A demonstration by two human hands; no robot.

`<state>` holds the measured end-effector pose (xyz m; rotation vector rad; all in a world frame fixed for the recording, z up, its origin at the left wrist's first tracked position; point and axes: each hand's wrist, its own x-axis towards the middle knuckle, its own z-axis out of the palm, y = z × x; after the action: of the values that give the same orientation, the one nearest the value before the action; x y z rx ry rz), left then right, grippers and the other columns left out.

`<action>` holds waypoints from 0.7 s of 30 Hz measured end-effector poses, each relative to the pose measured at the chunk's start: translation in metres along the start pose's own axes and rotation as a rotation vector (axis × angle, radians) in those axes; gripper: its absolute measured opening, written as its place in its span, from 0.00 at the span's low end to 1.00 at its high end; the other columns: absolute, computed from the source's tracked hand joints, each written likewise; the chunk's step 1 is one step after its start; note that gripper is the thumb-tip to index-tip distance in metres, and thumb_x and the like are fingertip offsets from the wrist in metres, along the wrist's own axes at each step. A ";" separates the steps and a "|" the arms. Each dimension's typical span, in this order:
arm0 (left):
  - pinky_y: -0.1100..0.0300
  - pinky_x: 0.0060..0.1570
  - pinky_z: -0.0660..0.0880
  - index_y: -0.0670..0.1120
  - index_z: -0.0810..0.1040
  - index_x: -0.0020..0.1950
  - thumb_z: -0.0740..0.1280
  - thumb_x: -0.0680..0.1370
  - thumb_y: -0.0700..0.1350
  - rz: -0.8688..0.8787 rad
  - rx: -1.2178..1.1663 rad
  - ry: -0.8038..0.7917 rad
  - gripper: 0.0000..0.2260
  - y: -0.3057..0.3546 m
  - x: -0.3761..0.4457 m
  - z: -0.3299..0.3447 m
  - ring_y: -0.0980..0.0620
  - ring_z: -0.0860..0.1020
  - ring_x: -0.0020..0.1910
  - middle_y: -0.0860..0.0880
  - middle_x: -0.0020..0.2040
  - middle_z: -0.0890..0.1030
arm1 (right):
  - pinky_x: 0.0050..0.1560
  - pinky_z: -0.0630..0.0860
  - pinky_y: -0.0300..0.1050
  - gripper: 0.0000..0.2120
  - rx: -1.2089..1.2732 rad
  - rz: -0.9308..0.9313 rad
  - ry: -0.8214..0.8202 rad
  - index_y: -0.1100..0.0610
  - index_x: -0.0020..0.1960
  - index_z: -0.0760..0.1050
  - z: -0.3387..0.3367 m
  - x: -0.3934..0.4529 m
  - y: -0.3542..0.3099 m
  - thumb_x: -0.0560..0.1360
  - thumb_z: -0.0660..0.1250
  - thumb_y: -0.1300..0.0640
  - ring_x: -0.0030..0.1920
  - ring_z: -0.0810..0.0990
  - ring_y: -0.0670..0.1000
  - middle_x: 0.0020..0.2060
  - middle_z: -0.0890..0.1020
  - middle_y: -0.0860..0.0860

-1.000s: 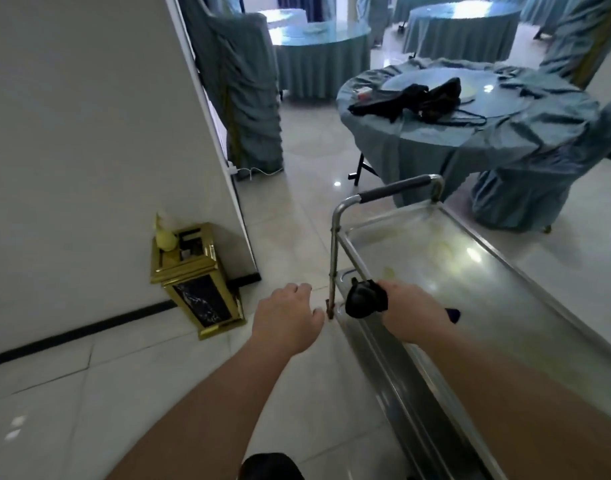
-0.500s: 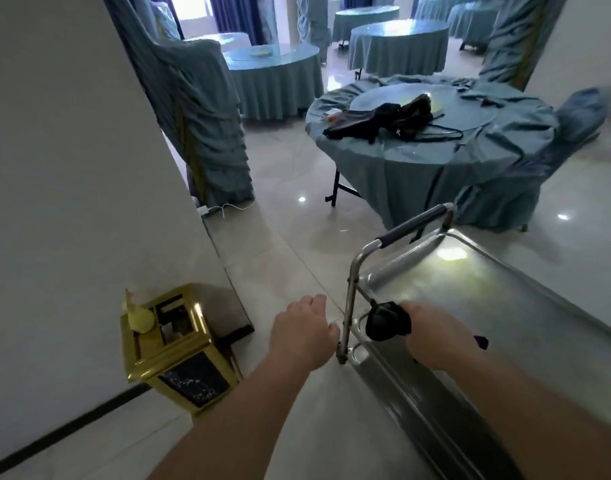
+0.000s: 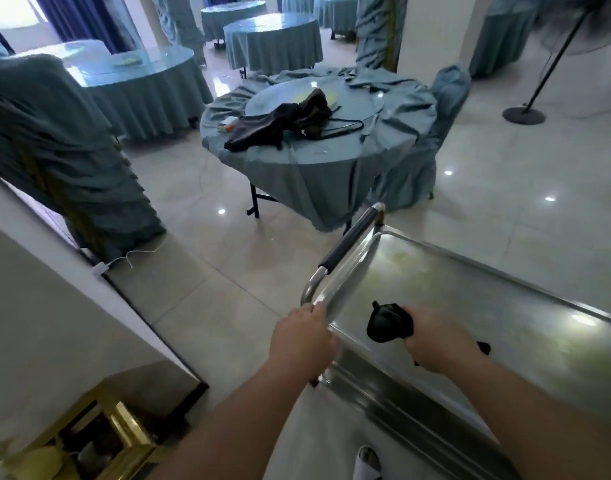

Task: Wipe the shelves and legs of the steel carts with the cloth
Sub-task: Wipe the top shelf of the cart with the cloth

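Steel cart (image 3: 470, 306), top shelf: your right hand (image 3: 435, 341) clutches the black cloth (image 3: 388, 322); your left hand (image 3: 302, 337) seemingly grips the handle post (image 3: 311, 289). Push hard, and the cart may roll away.

Draped round table (image 3: 311, 174), gold bin (image 3: 99, 434)

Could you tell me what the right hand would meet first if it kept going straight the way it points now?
Probably the cart's handle bar: the right hand, gripping the black cloth, points along the top shelf towards it.
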<state>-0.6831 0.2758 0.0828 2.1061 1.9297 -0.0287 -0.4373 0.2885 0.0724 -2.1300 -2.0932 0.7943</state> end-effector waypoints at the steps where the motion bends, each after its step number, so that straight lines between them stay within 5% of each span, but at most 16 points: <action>1: 0.48 0.62 0.74 0.51 0.69 0.75 0.59 0.83 0.53 0.008 0.004 -0.001 0.21 0.001 0.012 -0.002 0.45 0.76 0.63 0.49 0.68 0.77 | 0.33 0.71 0.43 0.17 0.021 0.013 -0.010 0.41 0.62 0.72 -0.003 0.011 0.002 0.78 0.65 0.59 0.38 0.79 0.46 0.42 0.78 0.43; 12: 0.49 0.61 0.75 0.52 0.70 0.74 0.61 0.81 0.53 0.052 0.021 -0.053 0.21 -0.010 0.126 -0.016 0.47 0.77 0.60 0.51 0.64 0.78 | 0.38 0.76 0.47 0.17 0.232 0.109 -0.054 0.47 0.63 0.75 -0.023 0.113 0.002 0.77 0.64 0.61 0.41 0.82 0.53 0.45 0.81 0.49; 21: 0.46 0.63 0.77 0.50 0.70 0.75 0.60 0.83 0.53 0.306 0.073 -0.174 0.21 -0.018 0.255 -0.010 0.45 0.77 0.62 0.49 0.67 0.78 | 0.34 0.72 0.44 0.25 0.355 0.310 -0.006 0.39 0.66 0.72 0.005 0.152 0.012 0.77 0.63 0.63 0.39 0.80 0.49 0.44 0.78 0.42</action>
<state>-0.6755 0.5270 0.0373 2.3380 1.5163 -0.2145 -0.4357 0.4303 0.0150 -2.2660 -1.4959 1.1056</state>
